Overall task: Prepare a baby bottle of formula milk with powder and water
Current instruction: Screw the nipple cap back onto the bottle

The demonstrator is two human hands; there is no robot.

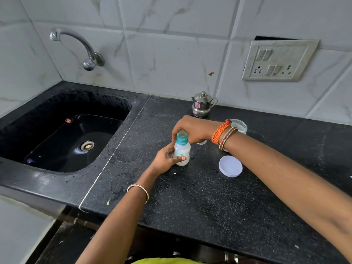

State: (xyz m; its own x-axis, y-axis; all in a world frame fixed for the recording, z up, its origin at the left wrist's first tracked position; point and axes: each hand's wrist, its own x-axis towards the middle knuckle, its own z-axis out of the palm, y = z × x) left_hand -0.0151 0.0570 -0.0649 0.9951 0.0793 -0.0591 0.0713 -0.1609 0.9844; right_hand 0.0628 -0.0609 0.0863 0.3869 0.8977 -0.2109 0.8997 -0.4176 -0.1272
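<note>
A small clear baby bottle [182,153] with white liquid in its lower part stands upright on the black speckled counter [200,202]. It has a teal collar and a nipple on top. My left hand [165,160] wraps around the bottle's body from the left. My right hand [192,130] comes from above and grips the teal collar. A glass jar [240,126] stands behind my right wrist, partly hidden. A round white lid [230,166] lies flat to the right of the bottle. A small white object [202,143] peeks out under my right hand.
A black sink [72,141] is set into the counter at the left, with a wall tap [76,44] above it. A small steel pot with a lid [202,105] stands by the tiled wall. A switchboard with sockets [278,60] is on the wall at right.
</note>
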